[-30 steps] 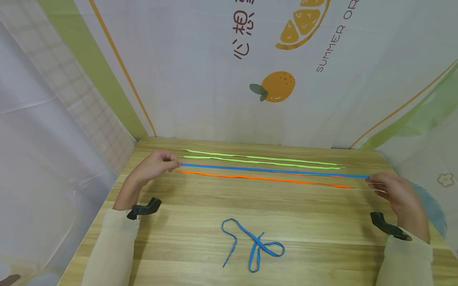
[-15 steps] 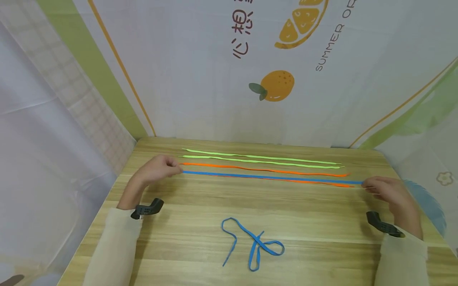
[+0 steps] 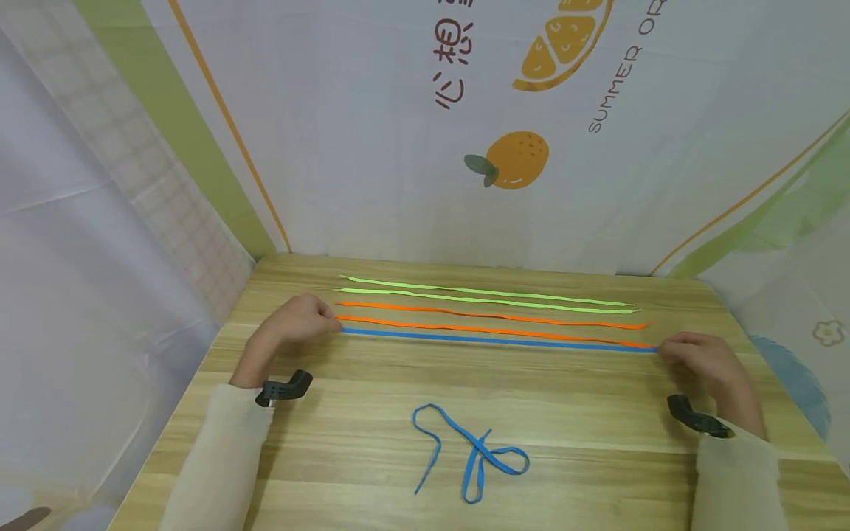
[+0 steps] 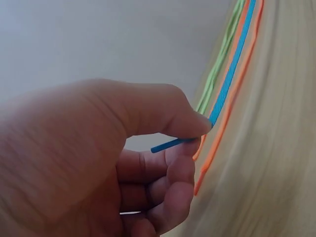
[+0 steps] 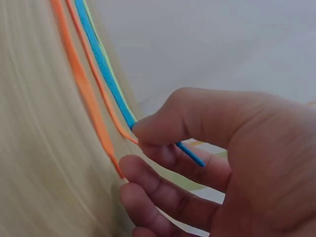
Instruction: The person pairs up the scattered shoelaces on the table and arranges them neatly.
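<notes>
A flat blue shoelace (image 3: 498, 341) is stretched taut from side to side between both hands. My left hand (image 3: 299, 319) pinches its left end between thumb and forefinger; in the left wrist view the lace's blue tip (image 4: 165, 146) pokes out past the thumb (image 4: 158, 106). The right hand (image 3: 704, 360) pinches the other end, whose tip (image 5: 192, 155) shows beyond the fingers in the right wrist view. Just behind the taut lace lie two orange shoelaces (image 3: 478, 315), straight and roughly parallel to it. Farther back are two light green shoelaces (image 3: 498, 302), laid out likewise.
A second blue shoelace (image 3: 479, 445) lies loosely looped on the wooden table (image 3: 358, 413), nearer the front. A printed white curtain (image 3: 372, 162) hangs behind the table's back edge, with cloth at both sides too. Dark wrist mounts (image 3: 285, 386) sit on both sleeves.
Both hands have brought the taut blue shoelace toward the front, from over the back orange one to just in front of the nearer orange one. The hands have come slightly closer together.
</notes>
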{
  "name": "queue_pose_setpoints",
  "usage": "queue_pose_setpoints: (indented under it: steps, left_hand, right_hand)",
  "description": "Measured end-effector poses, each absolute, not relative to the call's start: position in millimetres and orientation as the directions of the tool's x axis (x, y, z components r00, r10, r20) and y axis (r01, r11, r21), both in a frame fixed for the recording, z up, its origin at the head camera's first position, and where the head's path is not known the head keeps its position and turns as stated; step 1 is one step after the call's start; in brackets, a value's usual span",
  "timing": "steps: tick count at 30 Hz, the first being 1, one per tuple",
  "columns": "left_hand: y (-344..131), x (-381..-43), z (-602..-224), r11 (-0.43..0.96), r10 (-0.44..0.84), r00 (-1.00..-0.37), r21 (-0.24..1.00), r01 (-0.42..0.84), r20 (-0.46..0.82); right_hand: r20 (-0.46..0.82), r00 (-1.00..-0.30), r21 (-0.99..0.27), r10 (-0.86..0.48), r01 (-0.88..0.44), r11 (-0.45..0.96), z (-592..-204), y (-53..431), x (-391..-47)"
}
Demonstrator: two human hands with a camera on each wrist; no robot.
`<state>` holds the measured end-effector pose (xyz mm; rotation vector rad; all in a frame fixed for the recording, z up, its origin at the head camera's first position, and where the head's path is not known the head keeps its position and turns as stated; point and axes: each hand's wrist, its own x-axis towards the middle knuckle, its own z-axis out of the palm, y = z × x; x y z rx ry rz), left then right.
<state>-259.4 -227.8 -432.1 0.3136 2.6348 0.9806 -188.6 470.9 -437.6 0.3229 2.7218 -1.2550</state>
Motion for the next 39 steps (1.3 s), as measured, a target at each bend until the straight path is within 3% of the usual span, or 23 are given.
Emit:
queue_pose_setpoints:
  steps: [39]
  left_hand:
    - [-217,-256,-436,0.760,0.304,-0.934,0.639,0.119,-0.188]
  right_hand:
    - [-0.247,-0.961,-0.624,0.123,0.255,0.738,-441,458,-198]
